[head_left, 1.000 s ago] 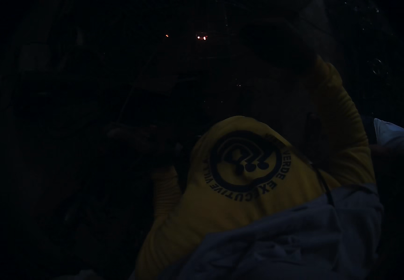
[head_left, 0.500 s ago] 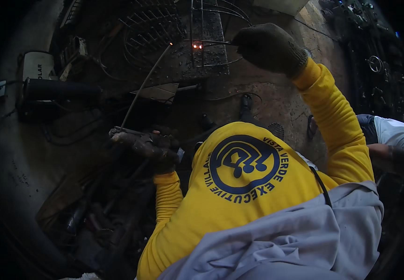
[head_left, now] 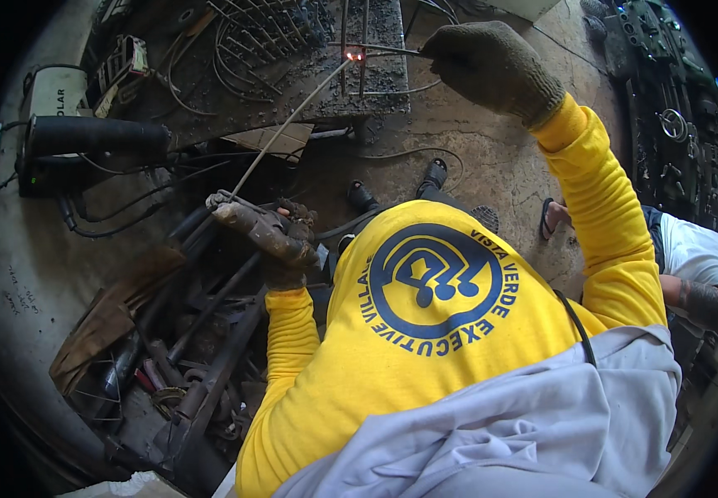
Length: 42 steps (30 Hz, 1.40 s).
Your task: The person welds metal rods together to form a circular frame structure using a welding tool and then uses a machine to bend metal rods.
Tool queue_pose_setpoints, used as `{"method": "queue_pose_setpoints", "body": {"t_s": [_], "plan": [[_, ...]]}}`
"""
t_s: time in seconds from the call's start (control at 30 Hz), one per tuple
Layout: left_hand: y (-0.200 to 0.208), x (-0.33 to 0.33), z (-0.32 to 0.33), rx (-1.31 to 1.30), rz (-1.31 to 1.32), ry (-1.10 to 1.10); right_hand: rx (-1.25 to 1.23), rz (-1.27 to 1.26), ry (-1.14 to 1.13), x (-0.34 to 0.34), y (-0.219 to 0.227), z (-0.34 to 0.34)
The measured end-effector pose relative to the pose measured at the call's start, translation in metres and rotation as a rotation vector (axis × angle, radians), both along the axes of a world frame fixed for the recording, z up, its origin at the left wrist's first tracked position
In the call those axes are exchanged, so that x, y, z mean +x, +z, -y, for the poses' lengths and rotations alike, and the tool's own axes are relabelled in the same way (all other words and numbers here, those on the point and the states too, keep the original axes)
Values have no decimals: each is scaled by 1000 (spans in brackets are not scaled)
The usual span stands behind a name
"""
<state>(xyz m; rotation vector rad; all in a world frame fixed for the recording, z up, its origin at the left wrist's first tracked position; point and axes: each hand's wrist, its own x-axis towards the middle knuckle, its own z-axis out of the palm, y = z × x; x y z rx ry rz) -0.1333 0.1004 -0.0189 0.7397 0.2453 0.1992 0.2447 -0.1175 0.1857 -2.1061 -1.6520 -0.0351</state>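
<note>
My gloved left hand [head_left: 261, 232] is closed round a welding electrode holder [head_left: 219, 200]. From its jaw a long thin welding rod [head_left: 288, 121] slants up and away to the right. The rod's tip is at or very near a glowing orange spot [head_left: 354, 57] where thin metal bars cross. My gloved right hand [head_left: 496, 70] pinches the right end of a thin metal rod [head_left: 388, 51], which lies across two upright-running bars [head_left: 363, 79]. Those bars rest over the near edge of a dark metal worktable [head_left: 388, 104].
A rack of metal prongs and rings [head_left: 268, 41] lies on the table's left. A welding machine [head_left: 60, 108] stands at left, with cables below. Scrap metal [head_left: 185, 382] is heaped at lower left. Another person [head_left: 695, 257] is low at right, near dark machinery [head_left: 674, 124].
The welding rod's tip has moved right and up to the glowing joint; its own tip glowed apart from it before. The picture is brighter. My right hand still grips the metal rod.
</note>
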Motion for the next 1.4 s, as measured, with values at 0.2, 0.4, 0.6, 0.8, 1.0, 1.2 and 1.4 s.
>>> {"method": "queue_pose_setpoints", "body": {"t_s": [0.2, 0.4, 0.6, 0.8, 1.0, 1.2, 1.4], "plan": [[-31, -15, -2, 775, -279, 100, -42, -35, 1, -6, 22, -6], [-40, -15, -8, 860, -287, 94, -16, -57, -20, -9, 30, -5], [-46, -20, -9, 1960, -186, 33, -13, -54, -34, -8, 26, -5], [-30, -9, -9, 1740, -260, 27, -8, -58, -38, -9, 27, -3], [-14, 8, 6, 1527, -262, 166, -46, -96, -60, -11, 28, -2], [-14, 16, 8, 168, -131, 183, 127, -51, 77, -2, 7, 6], [13, 13, 18, 151, -25, 272, 37, 55, 31, -6, 18, 2]]}}
